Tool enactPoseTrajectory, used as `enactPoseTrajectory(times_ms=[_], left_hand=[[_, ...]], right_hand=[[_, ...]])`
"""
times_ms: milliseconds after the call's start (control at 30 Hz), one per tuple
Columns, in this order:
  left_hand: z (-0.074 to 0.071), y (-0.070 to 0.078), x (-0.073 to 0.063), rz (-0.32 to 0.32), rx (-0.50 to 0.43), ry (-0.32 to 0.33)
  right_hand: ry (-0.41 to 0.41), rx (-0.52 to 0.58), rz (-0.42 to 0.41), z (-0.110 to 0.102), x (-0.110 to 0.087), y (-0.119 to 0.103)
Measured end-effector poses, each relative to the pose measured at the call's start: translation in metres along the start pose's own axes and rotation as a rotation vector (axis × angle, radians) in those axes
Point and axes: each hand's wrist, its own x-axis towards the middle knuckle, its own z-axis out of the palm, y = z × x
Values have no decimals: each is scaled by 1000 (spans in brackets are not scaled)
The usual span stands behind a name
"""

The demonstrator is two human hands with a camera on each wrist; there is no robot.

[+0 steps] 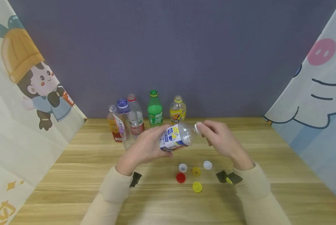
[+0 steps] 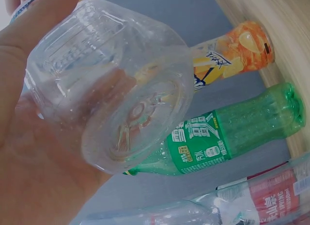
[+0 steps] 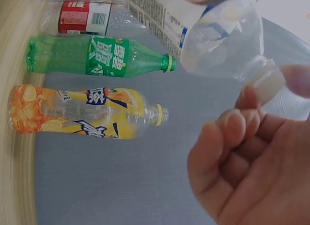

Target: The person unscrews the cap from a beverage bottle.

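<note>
My left hand (image 1: 149,144) grips a clear plastic bottle (image 1: 186,135) with a blue, white and yellow label. The bottle is tilted nearly level above the table, its neck toward the right. In the left wrist view its clear base (image 2: 138,118) faces the camera. My right hand (image 1: 220,137) pinches the white cap (image 3: 269,83) at the bottle's mouth between thumb and fingers. Below the hands on the wood table lie loose caps: a red cap (image 1: 180,177), two yellow caps, one of them nearer (image 1: 197,187), and two white caps, one on the right (image 1: 207,165).
Behind stand several uncapped bottles: a green bottle (image 1: 155,109), a yellow-labelled bottle (image 1: 177,109), a red-labelled clear bottle (image 1: 136,120), a blue-necked bottle (image 1: 123,107) and an orange-labelled bottle (image 1: 113,125). A grey-blue panel (image 1: 168,56) backs the table, with printed cloths at both sides.
</note>
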Motion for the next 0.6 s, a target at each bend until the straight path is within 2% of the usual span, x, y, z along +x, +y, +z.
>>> enactPoseTrajectory(times_ms=[100, 233, 367, 600], left_hand=[[1, 0, 0, 4, 12, 8], [2, 0, 0, 14, 39, -4], [4, 0, 0, 23, 60, -12], [4, 1, 1, 19, 81, -7]], right_hand=[[28, 6, 85, 0, 0, -3], [58, -45, 159, 2, 1, -5], [54, -96, 196, 3, 2, -7], [48, -94, 230, 5, 2, -10]])
